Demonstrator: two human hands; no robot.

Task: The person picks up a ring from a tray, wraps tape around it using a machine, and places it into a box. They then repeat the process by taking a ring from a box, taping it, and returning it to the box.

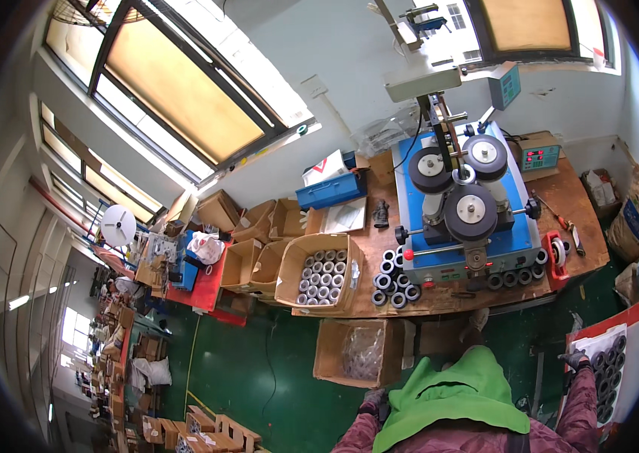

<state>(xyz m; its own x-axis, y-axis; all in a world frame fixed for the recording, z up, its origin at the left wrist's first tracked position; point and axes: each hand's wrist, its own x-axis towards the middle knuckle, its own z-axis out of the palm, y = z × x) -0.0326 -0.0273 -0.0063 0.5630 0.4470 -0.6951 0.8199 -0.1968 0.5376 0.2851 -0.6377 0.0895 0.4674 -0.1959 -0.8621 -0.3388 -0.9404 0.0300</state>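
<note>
Station right: the dark rings (608,377) are lying packed close together on a pale sheet, inside a red rim (621,320). Your right hand (577,358) is resting at the near-left side of this group, its fingers pointing away from you; you are possibly touching a ring, but contact is not resolving at this size, so I cannot tell if you are grasping one. Your left hand (373,400) is hanging low near the open cardboard box (357,352); its fingers are not showing clearly, so its grip is also unreadable.

Handling estimate: each ring is looking stiff and compact, probably dense enough to be feeling solid for its size, though one hand should be managing it. The rims are looking smooth, so a gloved pinch may be slipping; fragility is seeming low, apart from possible edge chipping if rings are knocking together.

Suggested hold: you are best taking the outer rim between thumb and fingers on opposite sides, or hooking one finger through the bore where neighbours are crowding the rim.
</note>
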